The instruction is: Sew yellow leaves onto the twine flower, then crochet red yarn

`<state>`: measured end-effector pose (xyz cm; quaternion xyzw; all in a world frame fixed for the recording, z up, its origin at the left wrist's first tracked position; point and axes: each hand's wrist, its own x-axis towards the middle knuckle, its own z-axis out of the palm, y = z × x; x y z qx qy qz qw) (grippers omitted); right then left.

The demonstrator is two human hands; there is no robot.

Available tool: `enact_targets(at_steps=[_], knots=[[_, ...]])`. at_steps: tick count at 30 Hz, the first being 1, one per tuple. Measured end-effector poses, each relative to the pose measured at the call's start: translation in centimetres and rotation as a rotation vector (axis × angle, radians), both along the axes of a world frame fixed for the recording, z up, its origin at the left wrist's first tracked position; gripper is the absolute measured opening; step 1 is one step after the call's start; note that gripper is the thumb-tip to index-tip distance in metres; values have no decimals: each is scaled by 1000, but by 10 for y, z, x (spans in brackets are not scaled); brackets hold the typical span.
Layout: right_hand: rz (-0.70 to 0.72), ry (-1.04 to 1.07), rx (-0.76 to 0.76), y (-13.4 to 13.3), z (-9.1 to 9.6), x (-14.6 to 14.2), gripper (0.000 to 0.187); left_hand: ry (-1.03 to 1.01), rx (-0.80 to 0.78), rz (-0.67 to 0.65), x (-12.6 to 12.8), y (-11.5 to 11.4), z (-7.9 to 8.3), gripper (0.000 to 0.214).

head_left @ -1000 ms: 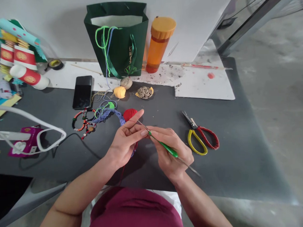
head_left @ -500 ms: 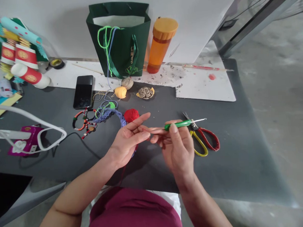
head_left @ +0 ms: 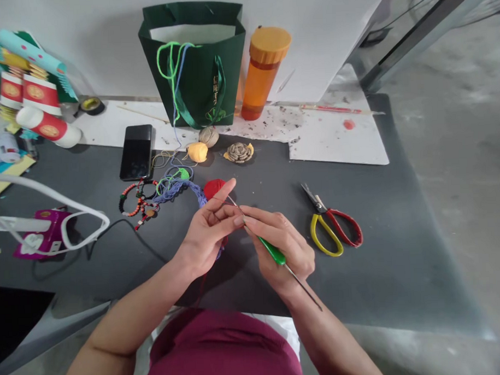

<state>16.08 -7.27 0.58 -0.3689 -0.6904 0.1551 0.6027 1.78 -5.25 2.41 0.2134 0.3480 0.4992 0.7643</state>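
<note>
My right hand [head_left: 282, 244] grips a crochet hook [head_left: 272, 250] by its green handle, metal shafts sticking out at both ends. The hook's upper tip reaches the fingertips of my left hand [head_left: 208, 232]. That hand is pinched, with a thin red strand over its raised index finger; whatever lies between thumb and fingers is mostly hidden. Just behind it sits a ball of red yarn [head_left: 212, 188], partly covered. Blue crocheted work [head_left: 178, 189] trails leftward from beneath the left hand. Scissors [head_left: 327, 217] with one yellow and one red handle lie to the right, blades apart.
At the back stand a dark green paper bag [head_left: 194, 74] and an orange bottle [head_left: 266, 72]. A phone [head_left: 136, 152], a beaded bracelet [head_left: 138, 198], a yellow yarn ball [head_left: 197, 152] and a grey-brown crocheted flower [head_left: 239, 152] lie nearer. A white curved stand [head_left: 70, 202] juts in left.
My right hand has turned the crochet hook around, so its tip now points up-left into my left fingertips instead of rightward over the scissors. The left hand has barely moved.
</note>
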Motion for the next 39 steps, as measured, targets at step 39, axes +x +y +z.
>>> enact_targets(at_steps=[39], knots=[[-53,250,-264,-5,1,-1,17,-73,-95,-71,-2,1,-2,68]])
